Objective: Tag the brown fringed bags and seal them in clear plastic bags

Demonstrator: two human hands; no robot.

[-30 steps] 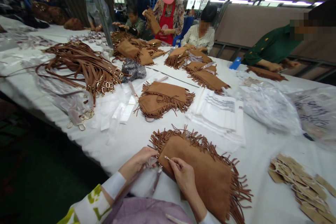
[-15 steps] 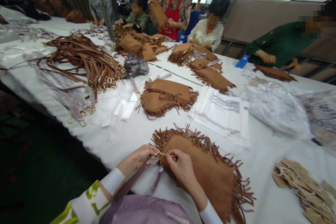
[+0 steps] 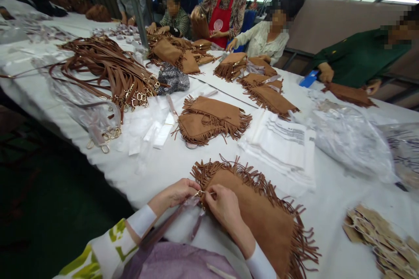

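Observation:
A brown fringed suede bag lies flat in front of me, its fringe spread along the far and right sides. At its left corner my left hand is closed on a small gold metal clasp. My right hand rests over the bag's left part, thumb and finger pinched on a thin pale string beside the clasp. A brown strap, partly in clear plastic, runs from the clasp toward my lap. The string's far end is too small to make out.
Two fringed bags lie ahead, beside stacked white plastic bags. Brown straps with gold hooks are piled at left. Tan tags with white strings lie at right. Several co-workers stand or sit around the table.
The view has shifted slightly. My hands stay at the clasp, my right fingers a little closer to it. Across the table, a co-worker in a pale shirt has stretched an arm toward the bags.

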